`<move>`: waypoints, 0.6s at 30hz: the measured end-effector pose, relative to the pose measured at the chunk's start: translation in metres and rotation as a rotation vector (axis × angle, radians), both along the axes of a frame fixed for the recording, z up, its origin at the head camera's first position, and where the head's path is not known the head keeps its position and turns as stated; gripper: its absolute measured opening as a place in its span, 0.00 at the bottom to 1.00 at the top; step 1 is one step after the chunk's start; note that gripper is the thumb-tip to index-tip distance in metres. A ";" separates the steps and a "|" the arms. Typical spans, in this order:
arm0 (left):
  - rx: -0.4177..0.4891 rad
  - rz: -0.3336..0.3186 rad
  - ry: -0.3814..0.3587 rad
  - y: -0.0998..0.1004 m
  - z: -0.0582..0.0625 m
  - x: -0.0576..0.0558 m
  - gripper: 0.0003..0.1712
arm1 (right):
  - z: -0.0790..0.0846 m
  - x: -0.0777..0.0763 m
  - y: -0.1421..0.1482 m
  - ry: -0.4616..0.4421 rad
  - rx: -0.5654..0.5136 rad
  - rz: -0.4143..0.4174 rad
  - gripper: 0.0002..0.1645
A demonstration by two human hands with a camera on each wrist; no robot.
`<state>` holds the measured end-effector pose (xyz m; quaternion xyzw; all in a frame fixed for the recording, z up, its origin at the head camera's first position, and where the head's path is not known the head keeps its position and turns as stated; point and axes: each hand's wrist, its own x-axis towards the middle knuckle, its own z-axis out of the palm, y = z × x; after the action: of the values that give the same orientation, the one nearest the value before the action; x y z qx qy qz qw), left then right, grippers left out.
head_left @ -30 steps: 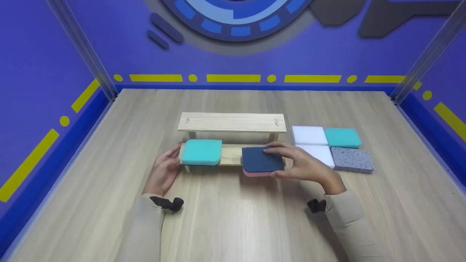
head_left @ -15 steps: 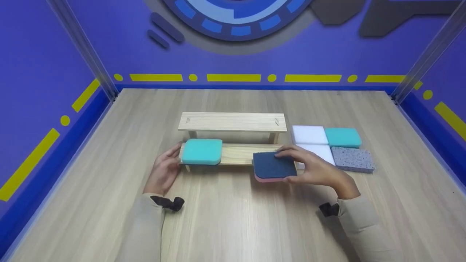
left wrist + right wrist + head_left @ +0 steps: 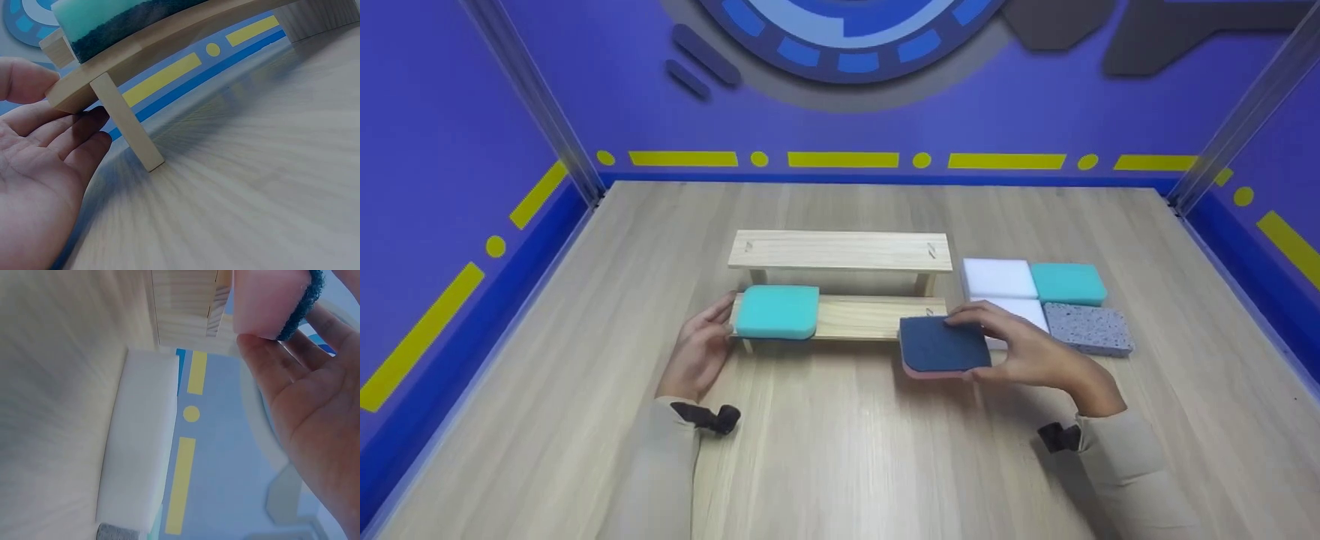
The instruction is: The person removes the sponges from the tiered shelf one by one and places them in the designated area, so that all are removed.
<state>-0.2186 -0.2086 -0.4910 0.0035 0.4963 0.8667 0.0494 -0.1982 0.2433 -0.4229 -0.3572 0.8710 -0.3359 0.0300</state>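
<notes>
A pink sponge (image 3: 944, 346) with its dark scouring pad on top is pinched at its right side by my right hand (image 3: 1027, 352), in front of the right end of a two-step wooden rack (image 3: 855, 319). In the right wrist view, the pink foam (image 3: 270, 304) shows over the fingertips, above the table. My left hand (image 3: 697, 352) holds the left end of the rack's lower step, thumb at the edge and fingers beneath, as the left wrist view shows. Beside it on that step lies a turquoise sponge (image 3: 777, 311), dark scouring layer facing down.
Right of the rack, two white sponges (image 3: 999, 277), a second turquoise sponge (image 3: 1069, 283) and a grey speckled sponge (image 3: 1087, 328) lie in a block on the wooden table (image 3: 825, 450). The rack's upper step (image 3: 840, 250) stands behind. Blue printed walls (image 3: 840, 127) enclose the table.
My right hand has carried the pink sponge to the right and a little nearer, off the front of the lower step. The left hand stays at the rack's end.
</notes>
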 end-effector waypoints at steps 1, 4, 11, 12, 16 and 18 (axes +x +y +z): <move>0.006 0.001 -0.001 0.000 0.000 0.000 0.38 | 0.000 0.001 0.001 -0.003 0.002 -0.005 0.40; 0.012 0.001 0.002 -0.001 0.000 0.000 0.38 | 0.000 0.002 0.006 -0.011 0.013 -0.023 0.41; -0.025 -0.005 -0.004 -0.001 0.001 0.000 0.39 | 0.001 0.006 0.015 -0.041 0.059 -0.080 0.44; -0.029 -0.005 -0.005 -0.001 0.001 0.000 0.39 | 0.002 0.007 0.016 -0.046 0.064 -0.086 0.44; -0.022 -0.009 -0.009 -0.001 0.000 0.000 0.38 | 0.002 0.009 0.022 -0.064 0.065 -0.093 0.45; -0.017 -0.007 -0.017 -0.001 0.000 0.000 0.38 | 0.003 0.010 0.025 -0.057 0.073 -0.091 0.46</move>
<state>-0.2188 -0.2093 -0.4912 -0.0025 0.5033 0.8623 0.0564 -0.1881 0.2683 -0.4203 -0.3059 0.8969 -0.3150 0.0525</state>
